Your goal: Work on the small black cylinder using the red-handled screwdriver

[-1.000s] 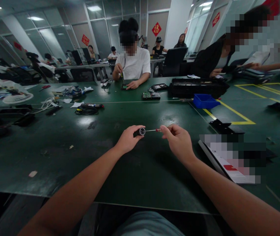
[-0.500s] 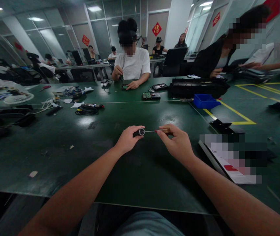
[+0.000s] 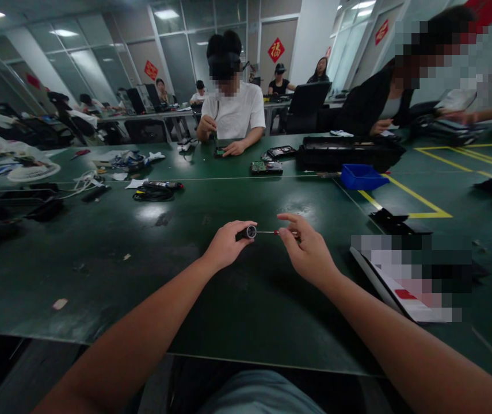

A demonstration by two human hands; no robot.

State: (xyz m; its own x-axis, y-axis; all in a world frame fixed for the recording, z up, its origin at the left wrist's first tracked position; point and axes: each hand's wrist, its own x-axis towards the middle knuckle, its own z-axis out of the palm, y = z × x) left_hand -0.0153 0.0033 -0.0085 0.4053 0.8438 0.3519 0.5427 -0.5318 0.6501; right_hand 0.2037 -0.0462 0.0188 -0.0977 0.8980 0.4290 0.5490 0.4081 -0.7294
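Observation:
My left hand [image 3: 225, 246] is closed around a small dark cylindrical part [image 3: 251, 232], whose round, light-rimmed end faces me. From the right, a screwdriver [image 3: 267, 232] with a thin metal shaft reaches to the side of that part. My right hand [image 3: 307, 246] holds the screwdriver by its handle, mostly hidden by the fingers, with the index finger lifted off it. Whether the tip sits in a screw is too small to tell. Both hands are above the green tabletop [image 3: 228, 316].
Across the table a person in a white shirt [image 3: 239, 115] works on a small board. A hard drive [image 3: 266, 167], a blue bin [image 3: 363, 176] and a long black casing [image 3: 349, 152] stand ahead. Coiled black cable [image 3: 154, 192] lies left; a white panel [image 3: 405, 287] lies right.
My right index finger has lifted and straightened away from the screwdriver handle. The round end of the part shows slightly turned, while my left hand stays nearly in place.

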